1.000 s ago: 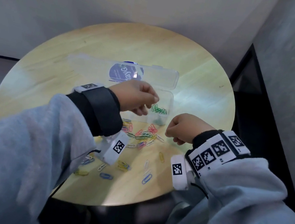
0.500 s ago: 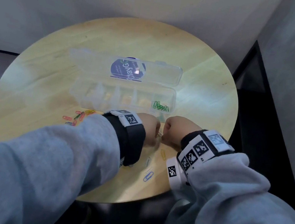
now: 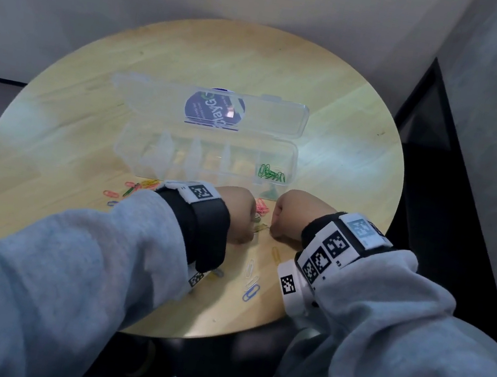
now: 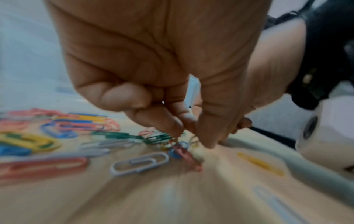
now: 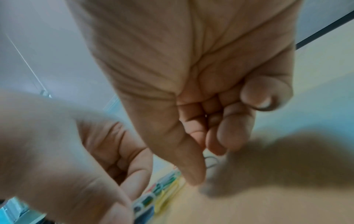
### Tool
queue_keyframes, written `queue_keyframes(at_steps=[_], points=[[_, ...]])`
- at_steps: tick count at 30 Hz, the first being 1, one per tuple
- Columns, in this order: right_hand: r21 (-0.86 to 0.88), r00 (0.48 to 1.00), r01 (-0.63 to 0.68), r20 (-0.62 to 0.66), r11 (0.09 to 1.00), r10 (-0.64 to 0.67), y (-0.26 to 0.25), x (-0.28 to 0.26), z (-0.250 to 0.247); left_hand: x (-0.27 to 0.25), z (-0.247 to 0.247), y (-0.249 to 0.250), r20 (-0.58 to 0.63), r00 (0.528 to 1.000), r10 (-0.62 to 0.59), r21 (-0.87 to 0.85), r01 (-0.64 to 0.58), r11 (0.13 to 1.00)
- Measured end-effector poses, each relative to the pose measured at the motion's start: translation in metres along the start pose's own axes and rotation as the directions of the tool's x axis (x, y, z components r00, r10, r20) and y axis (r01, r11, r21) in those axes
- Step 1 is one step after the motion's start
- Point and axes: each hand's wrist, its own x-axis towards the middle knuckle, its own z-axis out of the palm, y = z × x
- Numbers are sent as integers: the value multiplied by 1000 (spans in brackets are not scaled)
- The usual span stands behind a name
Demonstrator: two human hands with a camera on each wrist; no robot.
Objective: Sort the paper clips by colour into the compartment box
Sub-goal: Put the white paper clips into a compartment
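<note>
The clear compartment box (image 3: 154,153) stands open on the round table, with green clips (image 3: 271,174) in its rightmost compartment. My left hand (image 3: 237,216) is down on the clip pile just in front of the box. In the left wrist view its thumb and fingers (image 4: 189,136) pinch the end of a green paper clip (image 4: 157,138) in a tangle with red and blue ones. My right hand (image 3: 288,218) sits beside it, fingers curled. A dark clip loop (image 5: 210,161) shows at its thumb and forefinger (image 5: 205,151).
Loose coloured clips (image 3: 131,190) lie left of my hands, and white and blue ones (image 3: 252,287) lie near the table's front edge. A white clip (image 4: 139,164) and a yellow clip (image 4: 260,166) lie close by. The box lid (image 3: 269,116) lies flat behind.
My left hand came back from the box's rightmost compartment down to the clip pile and now pinches there. The right hand stayed low beside the pile, drawing close to the left.
</note>
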Motion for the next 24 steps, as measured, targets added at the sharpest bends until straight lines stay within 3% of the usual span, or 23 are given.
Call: queue_keyframes(at_steps=[3, 5, 8, 12, 15, 19, 21, 24], points=[[4, 999, 42, 21, 999, -42, 0, -10, -7, -8, -4, -13, 25, 998, 58, -309, -48, 950], [139, 992, 110, 48, 984, -117, 1, -16, -12, -16, -8, -22, 18, 995, 98, -481, -77, 874], [378, 976, 180, 45, 908, -212, 2, -25, -16, -26, -11, -35, -13, 995, 100, -650, -84, 755], [450, 967, 176, 89, 875, -240, 3, -30, -16, -35, -14, -48, 24, 999, 21, -825, 8, 565], [500, 958, 121, 168, 858, -233, 2, -34, -12, -42, -15, -52, 76, 997, -20, -876, 77, 476], [579, 937, 75, 237, 812, -255, 4, -37, -4, -45, -10, -46, 143, 986, -82, -825, 164, 541], [599, 926, 72, 256, 797, -276, 5, -38, -2, -43, -6, -42, 140, 986, -95, -741, 168, 650], [598, 910, 80, 283, 798, -303, 3, -41, 0, -38, 0, -45, 16, 999, -51, -488, 52, 871]])
